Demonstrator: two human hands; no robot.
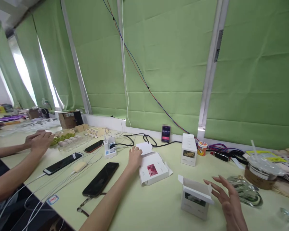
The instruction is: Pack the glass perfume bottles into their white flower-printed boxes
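Right hand (pixel 229 200), nearest the camera, is held apart from the objects, fingers spread wide and holding nothing. Just beside it, an open-topped white box (pixel 195 203) stands upright on the surface (pixel 168 205), flaps raised. Left hand (pixel 134 158) rests at a white piece (pixel 145 148), beside the flattish white box (pixel 156 170); its fingers are bent and close together. Whether they pinch the piece cannot be told, nor whether the piece is joined to the box.

Handling: both boxes appear to be thin card, probably light, moderately stiff and easily creased. Grip the side walls near the corners; avoid pressing on the flaps.

Count: one open-topped box; one flattish box; one upright white stack (pixel 188 152), its number of boxes unclear; three phones lying flat (pixel 101 179) (pixel 62 163) (pixel 94 146); one power strip (pixel 110 149); one small tub (pixel 202 149); two co-worker's hands (pixel 42 140) at far left.
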